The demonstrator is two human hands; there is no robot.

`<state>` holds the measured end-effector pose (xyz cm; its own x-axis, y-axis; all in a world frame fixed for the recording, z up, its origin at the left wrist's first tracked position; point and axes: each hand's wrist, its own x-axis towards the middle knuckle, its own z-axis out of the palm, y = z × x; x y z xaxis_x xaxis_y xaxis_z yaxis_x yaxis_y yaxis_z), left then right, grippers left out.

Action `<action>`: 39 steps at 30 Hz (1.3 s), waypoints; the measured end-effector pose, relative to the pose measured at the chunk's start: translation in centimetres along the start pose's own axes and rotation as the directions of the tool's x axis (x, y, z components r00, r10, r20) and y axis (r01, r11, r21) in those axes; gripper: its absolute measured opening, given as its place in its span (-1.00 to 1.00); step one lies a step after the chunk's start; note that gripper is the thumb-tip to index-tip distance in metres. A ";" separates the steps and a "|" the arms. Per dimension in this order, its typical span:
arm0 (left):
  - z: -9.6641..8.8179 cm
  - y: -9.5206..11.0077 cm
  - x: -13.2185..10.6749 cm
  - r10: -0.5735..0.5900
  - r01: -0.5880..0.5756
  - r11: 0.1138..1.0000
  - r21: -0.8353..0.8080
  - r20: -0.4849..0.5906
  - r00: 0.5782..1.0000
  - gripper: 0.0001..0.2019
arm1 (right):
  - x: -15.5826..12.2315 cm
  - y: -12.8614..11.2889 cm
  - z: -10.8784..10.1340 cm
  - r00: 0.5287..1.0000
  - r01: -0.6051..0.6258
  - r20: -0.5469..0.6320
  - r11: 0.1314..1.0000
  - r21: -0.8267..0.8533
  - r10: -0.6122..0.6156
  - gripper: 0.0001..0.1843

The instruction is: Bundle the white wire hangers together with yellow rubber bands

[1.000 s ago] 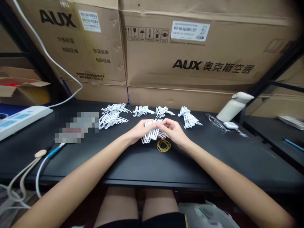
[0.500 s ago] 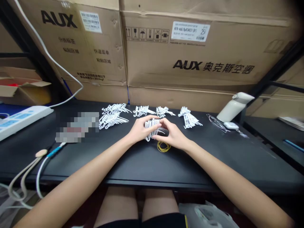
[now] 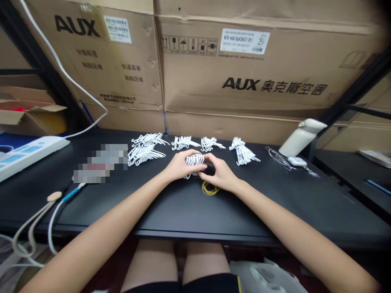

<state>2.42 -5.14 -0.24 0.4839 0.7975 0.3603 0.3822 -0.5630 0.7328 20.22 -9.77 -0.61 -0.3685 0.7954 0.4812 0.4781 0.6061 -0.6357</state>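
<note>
My left hand (image 3: 179,167) and my right hand (image 3: 220,171) meet at the middle of the black table (image 3: 183,207). Both close round a bunch of small white plastic hangers (image 3: 194,161), the left from the left side, the right from the right. Yellow rubber bands (image 3: 210,188) lie on the table just in front of my right hand.
Several other bunches of white hangers (image 3: 143,148) lie in a row behind my hands. Large cardboard boxes (image 3: 244,69) stand along the back. A white power strip (image 3: 27,152) lies far left, cables (image 3: 45,215) at front left, a white bottle-like object (image 3: 301,136) and glasses (image 3: 277,156) at right.
The bunch of hangers has been squeezed tighter between my hands and drawn a little away from me. My hands have closed in on it.
</note>
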 end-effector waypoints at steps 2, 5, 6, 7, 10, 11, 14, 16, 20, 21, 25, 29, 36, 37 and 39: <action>-0.1 -0.1 0.0 0.017 -0.017 1.000 -0.012 0.019 1.000 -0.50 | 0.0 0.1 0.0 1.000 -0.008 -0.003 1.000 -0.008 0.008 -0.72; -0.3 0.0 0.0 0.039 -0.039 0.999 -0.007 -0.001 0.999 -0.51 | 0.0 0.2 0.0 0.999 -0.033 -0.013 0.999 -0.037 0.032 -0.75; -0.3 0.1 -0.1 0.048 -0.048 0.999 -0.001 -0.007 0.999 -0.51 | 0.0 0.3 0.0 0.999 -0.040 -0.020 0.998 -0.041 0.039 -0.77; -0.3 0.2 -0.2 0.056 -0.056 0.998 0.004 -0.012 0.998 -0.51 | -0.1 0.4 0.1 0.999 -0.044 -0.027 0.998 -0.041 0.043 -0.78; -0.2 0.4 -0.3 0.080 -0.080 0.997 0.010 -0.021 0.997 -0.51 | -0.1 0.6 0.2 0.999 -0.042 -0.035 0.998 -0.039 0.040 -0.83; -0.2 0.4 -0.3 0.082 -0.082 0.997 0.010 -0.029 0.996 -0.53 | -0.1 0.6 0.2 0.999 -0.037 -0.033 0.999 -0.037 0.035 -0.84; 0.0 0.4 -0.3 0.071 -0.070 0.997 0.020 -0.063 0.995 -0.57 | 0.0 0.9 0.4 0.999 -0.017 -0.027 0.999 -0.043 0.016 -0.84; 0.2 0.3 -0.2 0.070 -0.067 0.997 0.032 -0.088 0.994 -0.59 | 0.0 1.1 0.6 0.999 -0.003 -0.035 0.998 -0.070 0.001 -0.84; 0.5 0.1 0.0 0.110 -0.106 0.994 0.038 -0.124 0.986 -0.62 | 0.0 1.7 1.2 0.999 0.003 -0.036 0.987 -0.160 -0.009 -0.79; 0.5 0.1 0.0 0.117 -0.113 0.993 0.037 -0.125 0.985 -0.62 | 0.0 1.8 1.3 0.999 -0.004 -0.037 0.983 -0.181 -0.003 -0.79; 0.6 0.1 -0.1 0.130 -0.126 0.991 0.044 -0.096 0.987 -0.55 | 0.0 1.9 1.8 0.997 -0.053 -0.060 0.963 -0.265 0.038 -0.89; 0.7 0.1 -0.2 0.119 -0.117 0.993 0.020 -0.087 0.989 -0.55 | 0.0 1.8 1.8 0.997 -0.048 -0.064 0.960 -0.276 0.031 -0.88; 0.4 0.3 0.4 -0.108 0.075 0.967 -0.243 -0.125 0.986 -0.61 | -0.2 0.7 1.3 0.988 0.024 -0.148 0.995 -0.099 -0.039 -0.82; 0.4 0.3 0.5 -0.150 0.106 0.948 -0.300 -0.130 0.980 -0.62 | -0.2 0.4 1.3 0.984 0.044 -0.167 0.995 -0.087 -0.058 -0.78; 0.3 0.2 0.7 -0.228 0.158 0.899 -0.408 -0.131 0.965 -0.62 | -0.2 0.1 1.2 0.977 0.081 -0.193 0.994 -0.069 -0.093 -0.73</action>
<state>3.07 -4.80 -0.04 0.2767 0.9263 0.2556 0.0992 -0.2922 0.9512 19.36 -9.92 -1.53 -0.2505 0.7213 0.6458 0.5006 0.6674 -0.5513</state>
